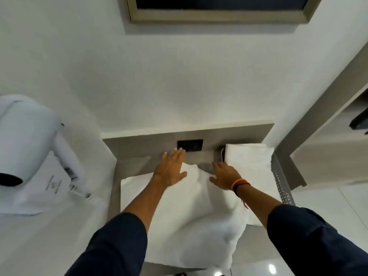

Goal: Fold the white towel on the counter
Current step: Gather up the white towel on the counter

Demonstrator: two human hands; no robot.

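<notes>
The white towel (191,212) lies spread over the narrow grey counter (131,166), bunched in the middle and hanging past the near edge. My left hand (171,168) rests flat on the towel's far left part, fingers spread and reaching toward the back panel. On the far right part of the towel, my right hand (224,175) presses down palm first, with a red and orange bracelet at the wrist. Neither hand pinches any cloth.
A second white towel (249,158), folded, sits at the counter's back right corner. A black socket plate (190,145) is set in the back panel. A white wall-mounted hair dryer (29,140) hangs at left. A perforated metal strip (281,184) edges the counter's right side.
</notes>
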